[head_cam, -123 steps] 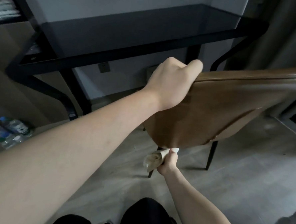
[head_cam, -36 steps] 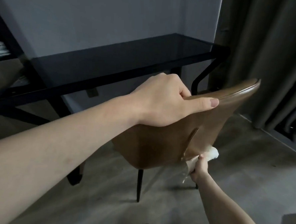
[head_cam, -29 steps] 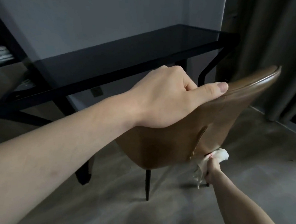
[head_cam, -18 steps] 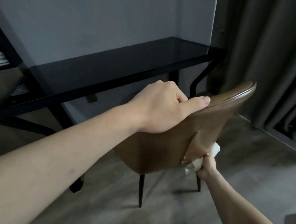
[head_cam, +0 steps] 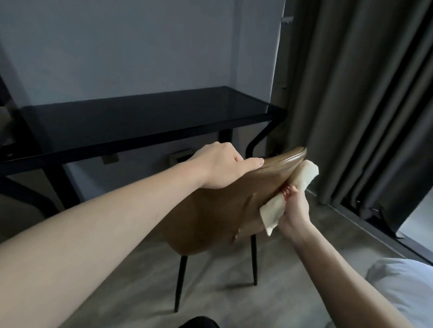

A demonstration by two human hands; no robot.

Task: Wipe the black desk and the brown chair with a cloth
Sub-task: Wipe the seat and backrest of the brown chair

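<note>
Brown chair (head_cam: 215, 214) stands before the black desk (head_cam: 142, 118), its back toward me. My left hand (head_cam: 222, 168) curls over its top edge. My right hand (head_cam: 295, 209) grips the folded cloth (head_cam: 288, 196), slanting up-right along the backrest's side edge.

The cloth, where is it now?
The cloth is right of centre in the head view, gripped by the right hand against the chair back's right edge.
</note>
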